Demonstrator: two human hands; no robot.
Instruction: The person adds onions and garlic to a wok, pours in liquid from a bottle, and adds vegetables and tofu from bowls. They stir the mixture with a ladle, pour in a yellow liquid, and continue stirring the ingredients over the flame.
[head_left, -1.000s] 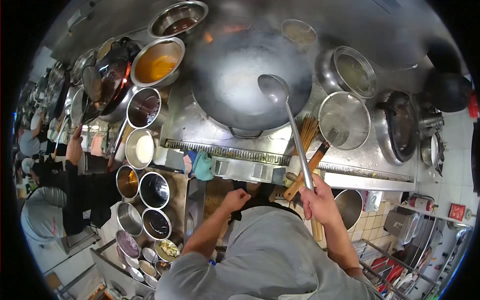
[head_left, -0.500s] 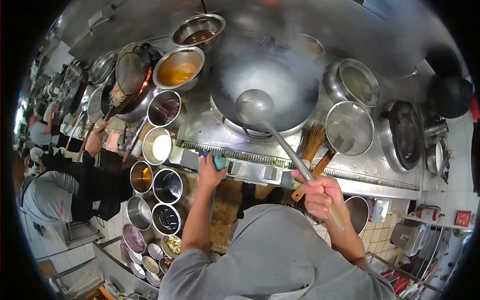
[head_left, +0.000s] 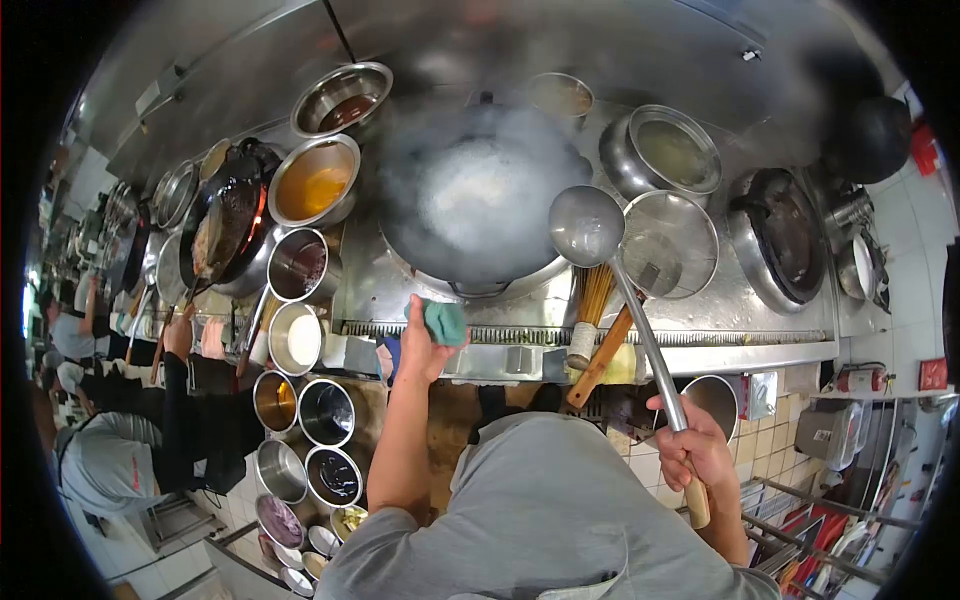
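Note:
In my right hand (head_left: 693,446) is the handle of a long metal ladle (head_left: 587,227), whose bowl hangs over the stove top, right of the wok and touching or overlapping the strainer's (head_left: 690,235) outline. Steam rises from the large wok (head_left: 470,190); its contents are blurred by the steam. My left hand (head_left: 428,345) holds a green cloth (head_left: 444,322) at the stove's front edge, just below the wok. A bamboo brush (head_left: 590,318) and a wooden-handled tool (head_left: 602,362) lie between the wok and the strainer.
Bowls of orange liquid (head_left: 314,182) and dark red liquid (head_left: 343,97) stand left of the wok, above several metal pots (head_left: 296,338). At far left a co-worker (head_left: 115,462) tends another wok (head_left: 225,235). A lidded pot (head_left: 661,150) and a dark pan (head_left: 778,240) are on the right.
The ladle has moved right, away from over the wok, and my right hand is lower and farther right. My left hand now shows the green cloth more fully. The view has shifted.

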